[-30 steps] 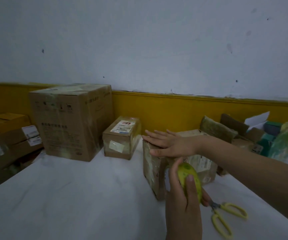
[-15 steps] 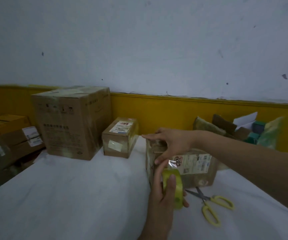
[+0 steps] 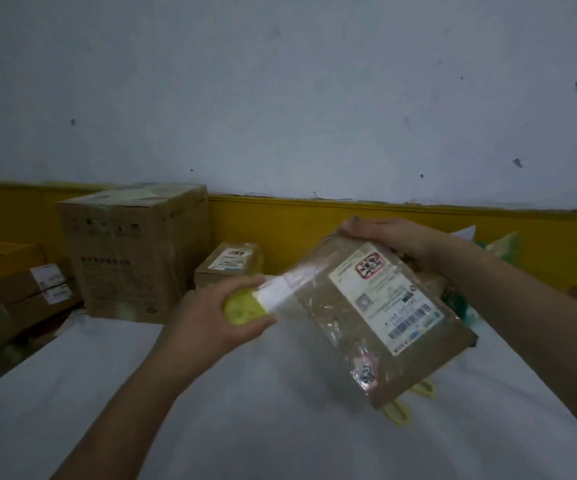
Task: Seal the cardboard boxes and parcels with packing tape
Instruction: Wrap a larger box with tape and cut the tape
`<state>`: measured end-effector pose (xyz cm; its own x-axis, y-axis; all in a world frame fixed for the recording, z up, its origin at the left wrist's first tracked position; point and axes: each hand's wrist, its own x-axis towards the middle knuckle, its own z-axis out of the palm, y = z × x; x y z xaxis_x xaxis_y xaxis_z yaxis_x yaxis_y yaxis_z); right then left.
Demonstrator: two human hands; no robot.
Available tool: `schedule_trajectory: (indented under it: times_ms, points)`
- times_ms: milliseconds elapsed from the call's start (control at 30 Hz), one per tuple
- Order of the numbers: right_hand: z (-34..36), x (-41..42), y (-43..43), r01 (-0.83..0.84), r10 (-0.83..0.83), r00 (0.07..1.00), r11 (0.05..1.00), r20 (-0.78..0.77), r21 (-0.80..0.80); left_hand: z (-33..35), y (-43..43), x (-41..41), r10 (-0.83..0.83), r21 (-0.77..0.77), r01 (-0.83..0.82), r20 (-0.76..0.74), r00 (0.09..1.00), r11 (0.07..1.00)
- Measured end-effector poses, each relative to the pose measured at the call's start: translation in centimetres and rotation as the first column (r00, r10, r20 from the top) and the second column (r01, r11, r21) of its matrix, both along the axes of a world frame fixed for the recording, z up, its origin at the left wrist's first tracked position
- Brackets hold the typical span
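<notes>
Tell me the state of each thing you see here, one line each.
parcel: held tilted, label toward camera.
tape roll: strip pulled out to the parcel.
left hand: grips the tape roll.
right hand: grips the parcel's top edge.
scissors: mostly hidden behind parcel, handles showing.
large box: closed, upright.
small box: closed, labelled.

box (image 3: 346, 327): up off the table (image 3: 245, 427) now, tipped, in the right hand (image 3: 387, 233) | left hand (image 3: 211, 322): went left with tape roll (image 3: 240, 308) | tape strip (image 3: 290, 285): pulled out longer | scissors (image 3: 398, 412): mostly hidden behind box
</notes>
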<state>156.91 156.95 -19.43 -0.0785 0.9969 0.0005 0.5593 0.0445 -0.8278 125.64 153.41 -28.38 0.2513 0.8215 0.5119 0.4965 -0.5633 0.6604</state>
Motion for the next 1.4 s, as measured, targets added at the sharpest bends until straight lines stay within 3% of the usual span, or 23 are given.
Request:
schedule_trajectory:
  times_ms: [167,367,467,533,600,733,833,1000,1067,1133,1267,1400]
  points:
    - [-0.8,0.7,-1.7,0.002,-0.053,0.963,0.982,-0.265,-0.186,-2.1,0.8,0.0,-0.028,-0.142,0.038,0.07,0.997,0.989]
    - [-6.2,-1.0,-2.5,0.02,-0.245,0.782,0.928,-0.573,-0.371,-2.6,3.1,1.5,-0.036,-0.203,0.08,0.213,0.976,0.976]
    - [-9.8,-1.8,-2.8,0.034,-0.364,0.687,0.881,-0.629,-0.472,-4.3,4.0,1.3,0.077,-0.175,-0.034,0.245,0.966,0.984]
    - [-11.5,-1.8,-2.7,0.059,-0.435,0.607,0.86,-0.665,-0.508,-5.8,4.0,1.1,0.187,-0.133,-0.148,0.358,0.915,0.98]
    - [-12.9,-2.1,-2.6,0.087,-0.432,0.571,0.877,-0.698,-0.472,-7.6,3.4,1.7,0.254,-0.192,-0.181,0.486,0.836,0.964]
    - [-13.4,-3.6,-2.9,0.096,-0.278,0.647,0.953,-0.71,-0.286,-10.1,3.4,3.1,0.353,-0.396,-0.156,0.495,0.794,0.905]
    - [-11.1,-4.4,-2.5,0.177,-0.252,0.774,0.967,-0.582,-0.184,-9.9,3.9,3.0,0.326,-0.347,-0.171,0.458,0.827,0.922]
    - [-8.1,-3.3,-2.9,0.311,-0.291,0.856,0.95,-0.427,-0.024,-10.1,3.9,3.7,0.311,-0.224,-0.241,0.36,0.88,0.944]
    - [-7.1,-5.2,-3.1,0.254,-0.244,0.938,0.967,-0.246,0.008,-10.3,4.0,4.2,0.304,-0.196,-0.253,0.305,0.902,0.947]
    - [-7.7,-6.3,-3.5,0.173,-0.181,0.977,0.981,-0.109,-0.085,-10.4,4.0,4.2,0.299,-0.179,-0.256,0.284,0.911,0.95]
    - [-9.6,-4.6,-2.6,0.104,-0.214,0.932,0.931,-0.293,-0.35,-11.1,4.5,2.7,0.29,-0.189,-0.236,0.35,0.891,0.953]
    - [-10.7,-3.5,-3.2,0.011,-0.257,0.815,0.903,-0.519,-0.429,-11.9,4.5,1.2,0.19,-0.309,-0.071,0.375,0.907,0.948]
